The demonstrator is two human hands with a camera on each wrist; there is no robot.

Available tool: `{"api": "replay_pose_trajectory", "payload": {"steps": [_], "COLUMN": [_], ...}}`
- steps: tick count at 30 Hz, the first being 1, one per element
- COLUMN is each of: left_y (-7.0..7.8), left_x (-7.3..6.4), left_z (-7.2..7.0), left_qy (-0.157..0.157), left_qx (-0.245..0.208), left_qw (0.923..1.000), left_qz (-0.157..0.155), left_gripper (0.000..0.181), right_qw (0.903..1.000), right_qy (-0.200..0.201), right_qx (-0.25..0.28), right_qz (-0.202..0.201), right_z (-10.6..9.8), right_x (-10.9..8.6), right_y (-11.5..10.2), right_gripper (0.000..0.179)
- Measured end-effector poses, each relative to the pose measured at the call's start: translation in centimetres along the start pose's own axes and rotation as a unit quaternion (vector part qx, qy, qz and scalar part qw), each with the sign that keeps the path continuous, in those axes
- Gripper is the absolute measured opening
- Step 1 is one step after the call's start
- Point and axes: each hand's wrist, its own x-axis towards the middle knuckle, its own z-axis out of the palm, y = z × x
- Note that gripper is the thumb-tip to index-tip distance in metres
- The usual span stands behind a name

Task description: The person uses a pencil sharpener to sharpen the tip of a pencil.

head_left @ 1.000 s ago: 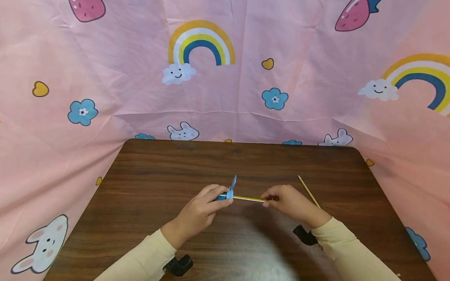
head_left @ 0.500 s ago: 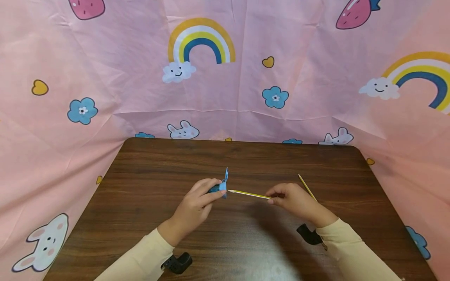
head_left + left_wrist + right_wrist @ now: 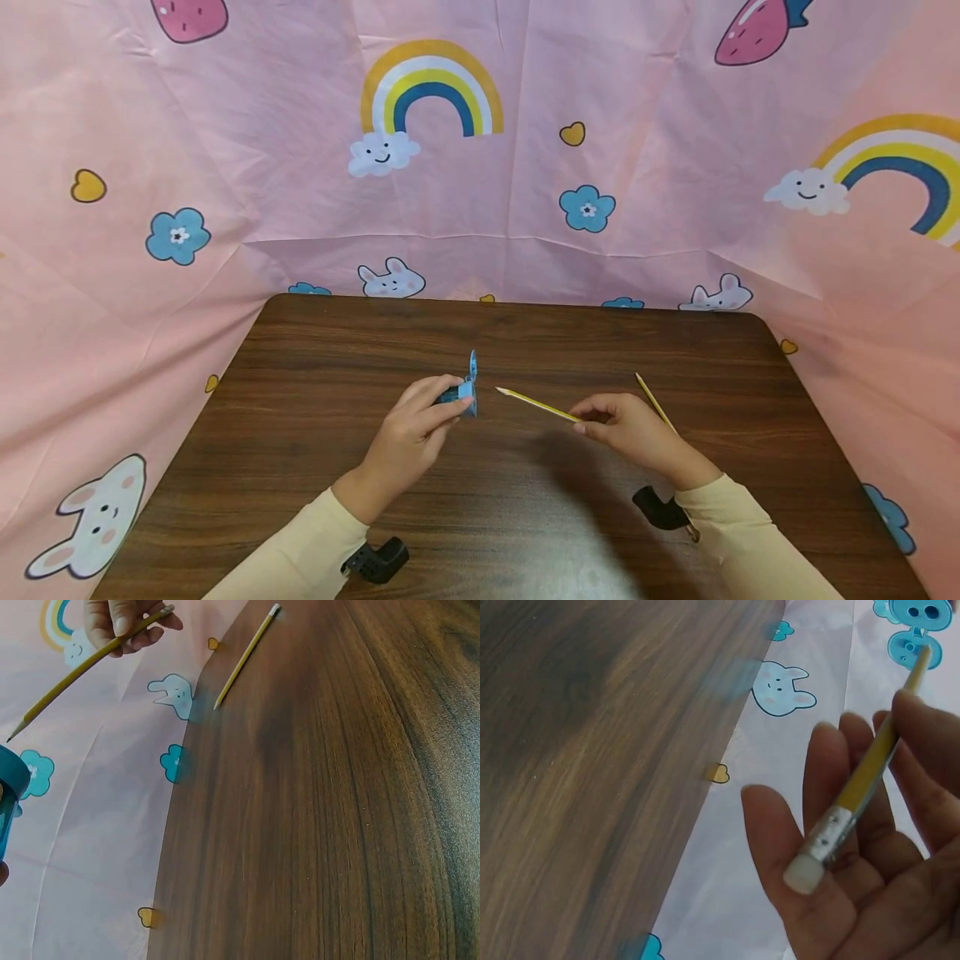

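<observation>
My left hand (image 3: 408, 429) grips a blue pencil sharpener (image 3: 467, 398) above the table, its hinged lid (image 3: 473, 365) flipped up. Two holes show on the sharpener's face (image 3: 921, 610) in the right wrist view. Between thumb and fingers, my right hand (image 3: 637, 429) pinches a yellow pencil (image 3: 538, 405) near its eraser end. The pencil's sharp tip points left toward the sharpener and stands apart from it. Behind the right hand a second yellow pencil (image 3: 654, 400) lies on the table, partly hidden by that hand in the head view; its white eraser end (image 3: 274, 609) shows in the left wrist view.
The dark wooden table (image 3: 360, 350) has rounded far corners. A pink printed cloth (image 3: 300, 125) hangs behind it and along both sides. Black wrist devices sit under the left sleeve (image 3: 378, 560) and the right sleeve (image 3: 660, 508).
The pencil has come out of the sharpener, and its tip is now visible. My left hand has moved left and slightly away with the sharpener; my right hand has drawn slightly right, tilting the pencil tip up.
</observation>
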Motion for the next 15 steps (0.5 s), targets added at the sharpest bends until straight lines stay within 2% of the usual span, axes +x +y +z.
{"api": "replay_pose_trajectory", "payload": {"steps": [7,15], "left_y": [0.05,-0.07], "left_x": [-0.14,-0.44], "left_z": [-0.15,-0.12], "left_qy": [-0.001,-0.002], "left_qx": [0.003,0.008], "left_qw": [1.0,0.9998], "left_qz": [-0.009,-0.02], "left_gripper": [0.039,0.039], "right_qw": [0.998,0.9889], "right_qy": [0.043,0.089], "right_qx": [0.042,0.084], "right_qz": [0.022,0.085], "right_z": [0.32,0.51], "right_x": [-0.03,-0.08], "right_y": [0.48,0.82], "right_gripper": [0.017,0.022]}}
